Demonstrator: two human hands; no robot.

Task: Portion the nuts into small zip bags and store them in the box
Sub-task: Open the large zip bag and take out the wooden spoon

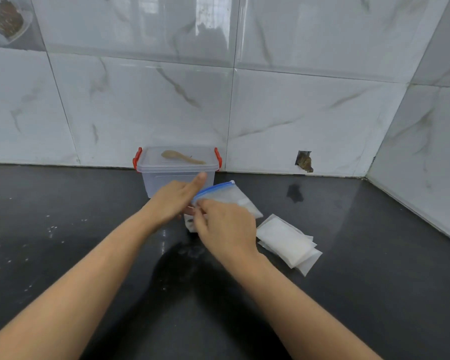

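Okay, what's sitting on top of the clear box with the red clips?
A wooden spoon lies flat on the closed lid of the clear box. The left hand covers part of the box's front wall, so what's inside can't be told.

Blue-zipped bag (226,194) before lidded clear box (177,175).

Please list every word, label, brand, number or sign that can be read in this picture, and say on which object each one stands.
None: no readable text shows anywhere.
The clear box, the wooden spoon on its lid, the blue-zip bag and the stack of small bags show no print.
The decorated wall tile at top left bears a picture only, no letters.
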